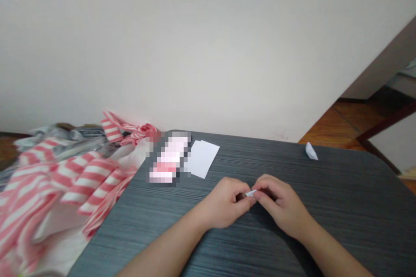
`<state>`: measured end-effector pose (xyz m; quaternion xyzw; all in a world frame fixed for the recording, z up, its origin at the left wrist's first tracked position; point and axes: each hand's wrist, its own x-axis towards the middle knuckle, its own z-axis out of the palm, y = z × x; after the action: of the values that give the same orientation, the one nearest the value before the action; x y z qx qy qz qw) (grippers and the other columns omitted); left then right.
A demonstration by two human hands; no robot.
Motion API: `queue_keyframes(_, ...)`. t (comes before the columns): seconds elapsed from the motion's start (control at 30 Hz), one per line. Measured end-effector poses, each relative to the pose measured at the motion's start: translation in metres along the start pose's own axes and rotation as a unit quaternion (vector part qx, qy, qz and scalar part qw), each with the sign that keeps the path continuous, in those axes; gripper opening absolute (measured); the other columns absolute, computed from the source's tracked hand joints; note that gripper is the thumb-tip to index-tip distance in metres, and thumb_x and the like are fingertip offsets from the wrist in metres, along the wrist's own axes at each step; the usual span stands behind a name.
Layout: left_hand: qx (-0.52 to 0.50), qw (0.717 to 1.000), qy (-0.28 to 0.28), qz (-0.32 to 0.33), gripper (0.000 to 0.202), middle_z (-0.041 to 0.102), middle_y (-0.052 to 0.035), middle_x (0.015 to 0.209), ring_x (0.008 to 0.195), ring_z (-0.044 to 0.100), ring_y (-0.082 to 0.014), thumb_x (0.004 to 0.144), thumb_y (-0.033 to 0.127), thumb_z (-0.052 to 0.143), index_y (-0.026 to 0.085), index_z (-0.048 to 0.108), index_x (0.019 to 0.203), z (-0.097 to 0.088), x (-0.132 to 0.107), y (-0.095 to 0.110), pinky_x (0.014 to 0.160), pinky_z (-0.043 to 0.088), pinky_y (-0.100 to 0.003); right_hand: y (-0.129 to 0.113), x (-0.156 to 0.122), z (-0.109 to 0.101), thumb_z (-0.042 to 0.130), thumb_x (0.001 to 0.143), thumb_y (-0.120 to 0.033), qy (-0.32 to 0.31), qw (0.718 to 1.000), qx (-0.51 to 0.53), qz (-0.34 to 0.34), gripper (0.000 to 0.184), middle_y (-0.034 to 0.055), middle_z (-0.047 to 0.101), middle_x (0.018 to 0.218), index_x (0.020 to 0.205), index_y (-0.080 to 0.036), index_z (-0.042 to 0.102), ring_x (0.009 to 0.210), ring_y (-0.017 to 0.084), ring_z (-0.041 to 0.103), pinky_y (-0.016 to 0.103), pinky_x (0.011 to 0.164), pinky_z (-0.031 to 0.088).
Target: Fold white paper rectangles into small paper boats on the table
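Note:
Both my hands rest on a dark grey wood-grain table (341,207), fingertips meeting around a small folded piece of white paper (251,192). My left hand (225,203) pinches the paper from the left with curled fingers. From the right, my right hand (281,203) pinches the same paper between thumb and fingers. Most of the paper is hidden inside the fingers; only a narrow white edge shows.
A stack of white paper sheets (203,158) lies on the table behind my hands, beside a blurred pink and white object (169,160). A small folded white paper shape (311,151) sits near the far right edge. Pink-and-white striped cloth (65,181) is heaped left of the table.

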<state>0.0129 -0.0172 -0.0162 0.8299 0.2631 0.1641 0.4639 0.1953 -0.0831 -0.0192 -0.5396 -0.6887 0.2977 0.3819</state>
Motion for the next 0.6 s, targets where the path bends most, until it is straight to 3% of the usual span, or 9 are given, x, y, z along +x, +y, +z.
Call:
queue_keyframes(0.2, 0.013, 1.0, 0.005, -0.009, 0.031, 0.053, 0.0024, 0.062, 0.059, 0.047, -0.0095, 0.092, 0.033, 0.051, 0.015, 0.055, 0.066, 0.0002, 0.001, 0.0009, 0.056, 0.031, -0.02, -0.0047, 0.0015, -0.0004, 0.053, 0.091, -0.018, 0.015, 1.0, -0.001, 0.009, 0.018, 0.0016, 0.061, 0.074, 0.074, -0.02, 0.059, 0.069, 0.016, 0.058, 0.028, 0.067, 0.043)
queue_keyframes(0.6, 0.014, 1.0, 0.012, -0.009, 0.035, 0.047, 0.0039, 0.058, 0.056, 0.043, -0.0085, 0.092, 0.034, 0.05, 0.015, 0.051, 0.062, 0.0005, 0.0005, 0.0015, 0.054, 0.029, -0.021, -0.0002, 0.0019, -0.0002, 0.056, 0.09, -0.02, 0.006, 0.999, 0.013, 0.034, 0.015, 0.0016, 0.062, 0.075, 0.077, -0.02, 0.062, 0.07, 0.016, 0.058, 0.027, 0.067, 0.044)
